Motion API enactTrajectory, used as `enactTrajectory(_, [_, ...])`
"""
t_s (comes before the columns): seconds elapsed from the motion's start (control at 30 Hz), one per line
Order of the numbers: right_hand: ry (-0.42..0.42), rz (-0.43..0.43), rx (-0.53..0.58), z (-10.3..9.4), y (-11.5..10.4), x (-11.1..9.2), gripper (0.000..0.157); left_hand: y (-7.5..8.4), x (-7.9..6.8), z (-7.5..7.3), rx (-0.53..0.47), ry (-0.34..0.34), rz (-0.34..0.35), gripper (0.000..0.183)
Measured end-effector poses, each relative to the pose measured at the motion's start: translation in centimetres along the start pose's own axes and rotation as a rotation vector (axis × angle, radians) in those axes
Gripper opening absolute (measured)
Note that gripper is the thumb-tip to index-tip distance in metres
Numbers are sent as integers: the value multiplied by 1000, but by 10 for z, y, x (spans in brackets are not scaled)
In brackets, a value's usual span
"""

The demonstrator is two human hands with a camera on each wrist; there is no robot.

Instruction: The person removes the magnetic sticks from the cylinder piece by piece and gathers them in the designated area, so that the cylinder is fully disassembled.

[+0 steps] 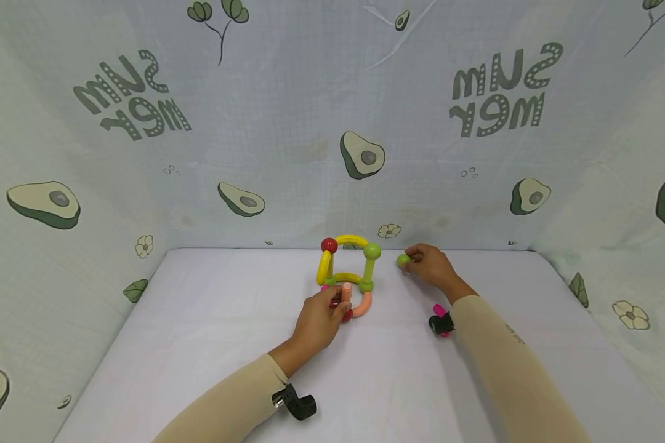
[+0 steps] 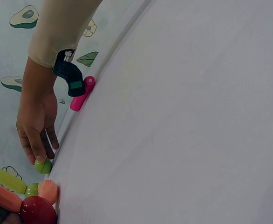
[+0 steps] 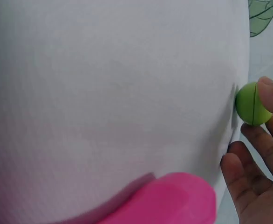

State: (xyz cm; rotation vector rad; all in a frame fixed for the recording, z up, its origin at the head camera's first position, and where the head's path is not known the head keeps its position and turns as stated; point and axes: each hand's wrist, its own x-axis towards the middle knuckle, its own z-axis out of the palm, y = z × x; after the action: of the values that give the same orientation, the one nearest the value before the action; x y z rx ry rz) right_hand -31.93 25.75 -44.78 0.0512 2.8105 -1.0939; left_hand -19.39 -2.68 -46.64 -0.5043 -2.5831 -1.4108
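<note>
Near the back of the table stands a frame of colored rods and balls, with a yellow curved rod (image 1: 351, 239) on top, a red ball (image 1: 329, 245) and a green ball (image 1: 372, 251) at its upper corners. My left hand (image 1: 315, 319) grips the near side of it, its fingers and thumb around an upright peach rod (image 1: 346, 291). A peach curved rod (image 1: 363, 305) joins a lower red ball (image 2: 37, 211) beside that hand. To the right, my right hand (image 1: 433, 268) pinches a loose green ball (image 3: 249, 103) between thumb and fingers, at the table surface.
A pink rod (image 3: 171, 200) lies on the white table (image 1: 227, 307) under the right wrist, partly hidden by the black wrist camera (image 1: 441, 323). Behind the table hangs a pale cloth (image 1: 299, 203) printed with avocados.
</note>
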Motion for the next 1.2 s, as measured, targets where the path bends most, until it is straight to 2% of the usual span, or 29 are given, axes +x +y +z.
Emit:
enactTrajectory(0.17, [27, -19, -6, -2, -5, -6, 56, 0, 0, 0, -10, -4, -7, 30])
enactTrajectory(0.3, [115, -55, 8, -3, -15, -19, 56, 0, 0, 0, -10, -3, -8, 29])
enactTrajectory(0.43, [200, -102, 43, 0, -24, -35, 41, 1, -1, -1, 1, -4, -15, 30])
enactTrajectory(0.53, [221, -154, 59, 5, -27, -49, 28, 2, -1, 0, 10, -9, -20, 31])
enactTrajectory(0.7, [208, -253, 81, 18, -30, -70, 19, 2, -1, -1, 39, -11, -25, 32])
enactTrajectory(0.83, [181, -289, 78, 31, -34, -83, 16, 2, -1, -1, 57, -7, -31, 32])
enactTrajectory(1.1, [99, -376, 88, 54, -43, -103, 19, -1, -6, -3, 111, 3, -25, 38])
enactTrajectory(1.2, [68, -383, 97, 62, -44, -107, 21, -3, -7, -2, 124, 11, -20, 37])
